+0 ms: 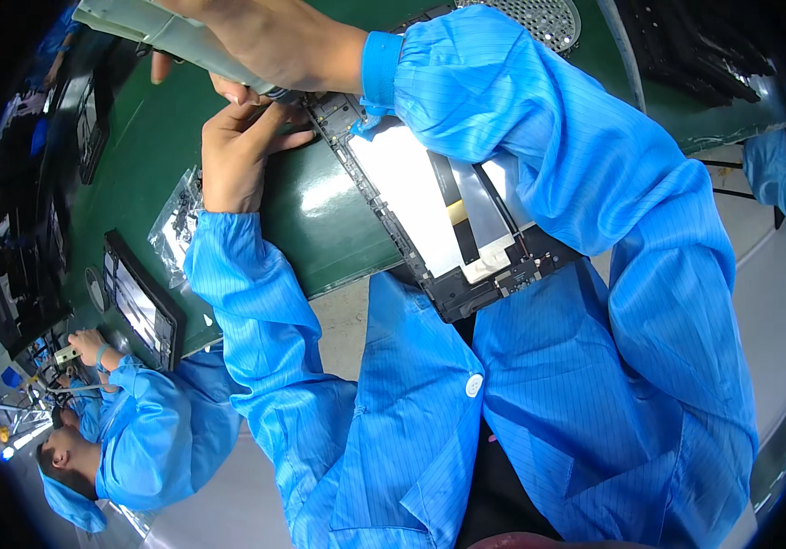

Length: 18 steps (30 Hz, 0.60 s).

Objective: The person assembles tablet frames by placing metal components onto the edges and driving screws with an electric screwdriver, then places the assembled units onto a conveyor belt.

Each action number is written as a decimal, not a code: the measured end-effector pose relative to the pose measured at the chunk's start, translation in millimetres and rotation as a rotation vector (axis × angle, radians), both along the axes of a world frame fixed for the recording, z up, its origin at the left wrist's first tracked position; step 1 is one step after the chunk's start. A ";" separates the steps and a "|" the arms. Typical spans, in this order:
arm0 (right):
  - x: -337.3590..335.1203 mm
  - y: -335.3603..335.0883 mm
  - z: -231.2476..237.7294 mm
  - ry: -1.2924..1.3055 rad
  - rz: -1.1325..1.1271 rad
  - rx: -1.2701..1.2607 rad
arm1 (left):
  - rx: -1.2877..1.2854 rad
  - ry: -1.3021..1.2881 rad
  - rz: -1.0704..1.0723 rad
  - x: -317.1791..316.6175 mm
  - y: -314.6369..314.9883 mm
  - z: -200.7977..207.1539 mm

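The right hand [260,41] is wrapped around a pale green tool [182,41], its working end by the far left corner of an opened, black-framed device [411,197]; the left hand [233,156] has thumb and fingers apart at that corner, though I cannot tell whether they pinch anything; the device sits aslant over the green table [319,256], its near end jutting past the near edge above the lap; a push there could tip or slide it, since that end has no table beneath it; the right sleeve [594,183], passing over the device's right side, could snag the exposed ribbon cables [452,188]; a slipping tool could nick 1 of the left fingers; no brand, label or writing is clear enough to read.
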State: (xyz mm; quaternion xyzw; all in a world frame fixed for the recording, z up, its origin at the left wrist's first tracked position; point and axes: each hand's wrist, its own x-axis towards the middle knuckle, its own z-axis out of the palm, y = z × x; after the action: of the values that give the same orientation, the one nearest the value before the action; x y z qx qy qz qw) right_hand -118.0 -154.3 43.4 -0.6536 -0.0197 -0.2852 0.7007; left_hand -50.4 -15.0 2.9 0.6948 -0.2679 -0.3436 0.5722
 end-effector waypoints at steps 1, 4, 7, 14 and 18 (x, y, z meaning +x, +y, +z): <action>1.4 0.9 -0.8 -0.008 -0.004 -0.014 | -0.001 -0.007 -0.005 0.0 0.4 -0.5; 4.9 -0.2 -2.6 -0.036 -0.024 -0.057 | 0.055 0.002 -0.040 7.6 2.8 -4.1; 10.6 -0.3 -7.1 -0.063 -0.045 -0.106 | 0.058 -0.015 -0.049 7.3 2.9 -4.9; 25.9 -4.1 -16.5 -0.134 -0.104 -0.205 | 0.009 -0.022 -0.005 0.7 -0.6 -1.8; 32.9 -5.3 -20.1 -0.175 -0.136 -0.243 | 0.000 -0.024 -0.030 3.2 1.4 -2.8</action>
State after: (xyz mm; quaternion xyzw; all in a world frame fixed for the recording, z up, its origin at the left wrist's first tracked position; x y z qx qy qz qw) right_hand -85.1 -159.6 23.3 -0.7061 -0.0708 -0.3835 0.5910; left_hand -47.2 -13.7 0.1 0.6948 -0.2850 -0.3438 0.5638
